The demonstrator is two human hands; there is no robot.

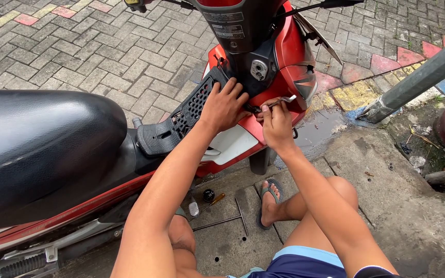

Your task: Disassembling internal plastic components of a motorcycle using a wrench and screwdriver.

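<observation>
A red and black scooter [284, 46] stands in front of me, its black seat [37, 144] at the left. My left hand [223, 105] lies flat on the black perforated floor panel [184, 116] below the front cover. My right hand [276, 123] grips a small metal wrench [284, 100] set against the red body panel just right of the left hand. The wrench's tip is hidden between the two hands.
On the concrete under my arms lie a T-handle wrench [227, 220] and a yellow-handled screwdriver [213, 198]. My sandalled foot [269, 203] rests beside them. A grey metal pole [418, 80] leans at the right, with a wet patch [320, 131] near it. Paving bricks [104, 46] lie beyond.
</observation>
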